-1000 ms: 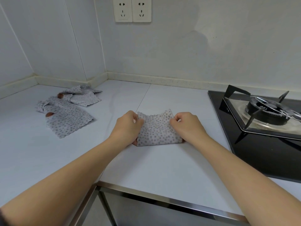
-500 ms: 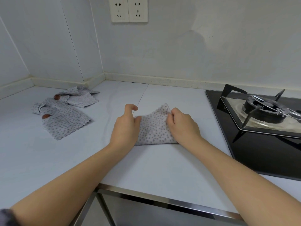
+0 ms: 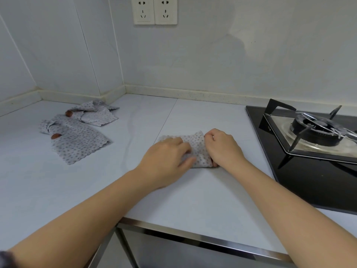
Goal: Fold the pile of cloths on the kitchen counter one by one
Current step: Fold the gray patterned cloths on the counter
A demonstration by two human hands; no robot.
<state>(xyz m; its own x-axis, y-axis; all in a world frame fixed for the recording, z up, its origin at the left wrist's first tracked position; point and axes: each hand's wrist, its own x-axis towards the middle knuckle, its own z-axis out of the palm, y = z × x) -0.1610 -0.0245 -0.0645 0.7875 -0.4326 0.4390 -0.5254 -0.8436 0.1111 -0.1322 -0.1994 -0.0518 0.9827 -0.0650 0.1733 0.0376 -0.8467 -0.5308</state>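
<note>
**In the middle of the counter: a limp cloth, pinned and pinched**

Nearest, a steel trim (image 3: 193,239) edges the pale kitchen counter (image 3: 193,194). Just beyond, in the middle of it, lies the spotted cloth (image 3: 200,151), already doubled into a small pad. The left hand (image 3: 167,158) lies flat across its left part, fingers fairly straight and pressing down. The right hand (image 3: 222,147) is curled at its right edge, and thumb and fingertips seem to pinch the fold there. The cloth looks thin, light and limp. It should crease easily but hold no shape, so a loose layer may spring open or slide on the smooth top unless one hand pins it. Corners and hems look the best places to take hold. Farther off to the left, the pile of cloths (image 3: 77,140) lies rumpled and unfolded, scallop-edged, well apart from the hands. To the right sits a gas hob (image 3: 301,178), and on the far wall are two sockets (image 3: 155,10)
</note>
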